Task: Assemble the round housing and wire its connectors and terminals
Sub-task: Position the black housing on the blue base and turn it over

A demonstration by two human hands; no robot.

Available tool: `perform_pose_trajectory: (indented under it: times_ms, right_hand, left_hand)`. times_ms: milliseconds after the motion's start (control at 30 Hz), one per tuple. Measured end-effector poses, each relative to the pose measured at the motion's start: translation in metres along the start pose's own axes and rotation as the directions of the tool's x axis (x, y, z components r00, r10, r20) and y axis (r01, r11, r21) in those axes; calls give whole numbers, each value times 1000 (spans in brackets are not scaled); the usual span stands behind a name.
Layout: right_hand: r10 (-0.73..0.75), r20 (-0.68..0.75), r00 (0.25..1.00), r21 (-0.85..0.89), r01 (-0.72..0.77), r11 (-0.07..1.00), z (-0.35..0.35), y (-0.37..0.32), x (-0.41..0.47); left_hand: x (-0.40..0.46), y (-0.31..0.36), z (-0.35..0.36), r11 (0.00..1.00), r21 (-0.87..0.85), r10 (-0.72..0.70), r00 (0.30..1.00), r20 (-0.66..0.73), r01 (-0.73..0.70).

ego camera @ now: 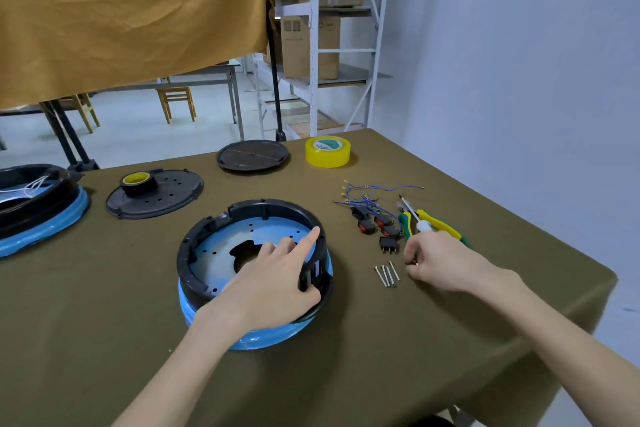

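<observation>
The round housing (221,236), a black ring with a blue inner plate and blue lower band, sits at the table's middle. My left hand (277,281) grips its near right rim, thumb outside, fingers inside, index finger stretched toward the far wall. My right hand (440,260) rests on the cloth to the right with its fingers curled down, pinching something small that I cannot make out. Several long screws (387,275) lie just left of it. Black and red switch connectors (375,224) with blue wires and terminals (370,192) lie beyond.
Yellow-green pliers and a screwdriver (431,220) lie behind my right hand. A yellow tape roll (327,151), a dark round lid (252,155), a black perforated cover (166,196) carrying a black tape roll (137,183), and a second housing (38,208) at left stand around. The table edge runs along the right.
</observation>
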State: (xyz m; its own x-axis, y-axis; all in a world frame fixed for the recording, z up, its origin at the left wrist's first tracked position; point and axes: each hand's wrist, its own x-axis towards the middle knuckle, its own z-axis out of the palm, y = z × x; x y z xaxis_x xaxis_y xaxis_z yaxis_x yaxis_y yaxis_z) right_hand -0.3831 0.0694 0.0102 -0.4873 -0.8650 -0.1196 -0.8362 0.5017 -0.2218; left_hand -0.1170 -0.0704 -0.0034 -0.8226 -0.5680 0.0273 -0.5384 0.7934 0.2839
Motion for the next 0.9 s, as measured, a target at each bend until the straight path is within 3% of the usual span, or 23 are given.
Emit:
perform_pose_trajectory:
  times_ms: [233,333,400,467,567,767,900]
  right_hand:
    - [-68,-91,994,17,69,997,8,5,-6]
    - [-143,-221,965,191,186,964,7,-6,-7]
    - [-168,-343,924,421,311,852,4,-24,-7]
    - [-188,-396,899,614,412,673,1,-47,-3]
    - [-222,-438,871,699,485,526,3,-78,6]
    - [-264,-475,839,568,522,637,19,-95,18]
    - [-293,-429,854,581,509,635,19,-90,20]
  left_hand:
    - [0,0,1,1000,-9,-11,1000,-23,11]
    - [1,0,1,999,-39,-10,999,-33,9]
    - [2,0,0,996,-91,-13,1000,-17,11]
    - [3,-1,-2,985,-171,-21,1000,3,21]
    - [3,-3,-3,965,-262,-24,1000,1,23]
    - [1,-4,-7,977,-209,-31,999,17,34]
    - [0,-5,-8,984,-175,-13,999,30,19]
